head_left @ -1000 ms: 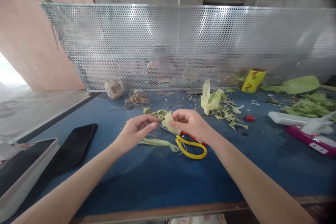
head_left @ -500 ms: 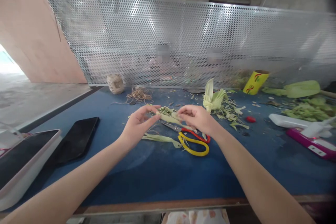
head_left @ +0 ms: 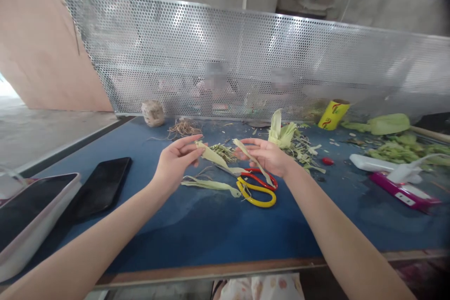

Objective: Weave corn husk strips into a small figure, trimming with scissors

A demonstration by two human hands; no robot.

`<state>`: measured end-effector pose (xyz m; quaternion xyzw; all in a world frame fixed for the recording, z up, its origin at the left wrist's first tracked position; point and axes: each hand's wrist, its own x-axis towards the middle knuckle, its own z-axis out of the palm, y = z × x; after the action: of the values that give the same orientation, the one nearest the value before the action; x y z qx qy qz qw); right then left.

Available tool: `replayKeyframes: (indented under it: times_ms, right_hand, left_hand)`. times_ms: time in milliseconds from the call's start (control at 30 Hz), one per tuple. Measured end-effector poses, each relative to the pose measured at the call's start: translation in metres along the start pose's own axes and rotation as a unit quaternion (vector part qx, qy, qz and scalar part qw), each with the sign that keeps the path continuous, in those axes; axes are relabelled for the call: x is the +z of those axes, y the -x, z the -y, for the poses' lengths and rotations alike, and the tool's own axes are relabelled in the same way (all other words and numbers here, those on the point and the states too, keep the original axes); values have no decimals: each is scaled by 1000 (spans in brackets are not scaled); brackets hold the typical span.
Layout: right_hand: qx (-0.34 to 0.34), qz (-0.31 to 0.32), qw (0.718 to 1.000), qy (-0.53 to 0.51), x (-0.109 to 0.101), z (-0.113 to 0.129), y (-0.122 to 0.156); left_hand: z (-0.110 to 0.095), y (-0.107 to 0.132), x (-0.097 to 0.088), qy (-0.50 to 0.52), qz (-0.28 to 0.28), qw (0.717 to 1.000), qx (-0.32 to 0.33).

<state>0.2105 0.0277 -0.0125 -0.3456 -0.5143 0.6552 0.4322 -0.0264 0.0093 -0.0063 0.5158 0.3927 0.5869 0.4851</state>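
Between thumb and fingers, my left hand pinches the top of a pale green corn husk strip, whose tip slants down to the right. A second, narrower husk strip hangs from my right hand, its lower end over the scissors. Under both hands lie the scissors with one red and one yellow handle; the strips partly cover the blades. A loose husk piece rests left of the handles. Behind the strips is a small heap of green shreds.
At the back stand a husk bundle, a yellow roll and a twine ball. A phone and a tablet-like device lie left; a purple power strip lies right. A perforated metal panel borders the table.
The hands have drawn slightly apart. Husk that was stretched between both hands now shows as two separate strips, one in each hand. The view has shifted a little to the right.
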Motion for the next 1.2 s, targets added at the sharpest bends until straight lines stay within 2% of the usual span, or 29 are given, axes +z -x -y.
replayKeyframes:
  times_ms: [133,233,300,333,400,467,533,667,767,800,833,900,967,1100,1200]
  right_hand:
    - [-10,9,1000,-25,-1,0,-1]
    - [-16,-11,1000,-19,1,-1,-2]
    - [-21,-28,999,31,1,-3,-3]
    - [-35,-41,994,90,0,-3,-4]
    - [-77,-83,960,255,-3,-4,-5]
    - [-118,-138,899,399,-10,-3,-7]
    - [-138,-184,850,473,-17,-2,-8]
    - [-144,-220,785,560,-20,0,-7]
    - [-100,-186,738,641,-7,0,0]
    - [-52,-145,711,686,0,0,3]
    - [-18,-108,702,704,6,0,7]
    - [40,-42,698,714,16,-1,15]
    - [79,-7,697,713,21,-2,21]
    - [118,10,685,719,24,-5,24]
    - [126,7,681,722,26,-9,22]
  left_hand:
    - [-9,-5,-3,93,-39,995,-6]
    - [-17,-8,-7,143,-72,987,-6]
    - [-22,-9,-9,155,-80,985,-2]
    - [-23,-9,-10,154,-80,985,1]
    - [-24,-8,-10,144,-74,987,0]
    - [-22,-7,-9,126,-67,990,-5]
    - [-18,-6,-8,110,-58,992,-7]
    - [-11,-7,-7,94,-27,995,-12]
    - [-11,-7,-6,77,-12,996,-37]
    - [-12,-6,-5,72,-5,996,-45]
    - [-13,-5,-5,69,3,996,-52]
    - [-15,-3,-3,65,19,996,-58]
    - [-15,-2,-1,52,28,997,-59]
    - [-8,-2,-2,-6,41,997,-59]
    - [0,-2,-4,-31,35,998,-31]
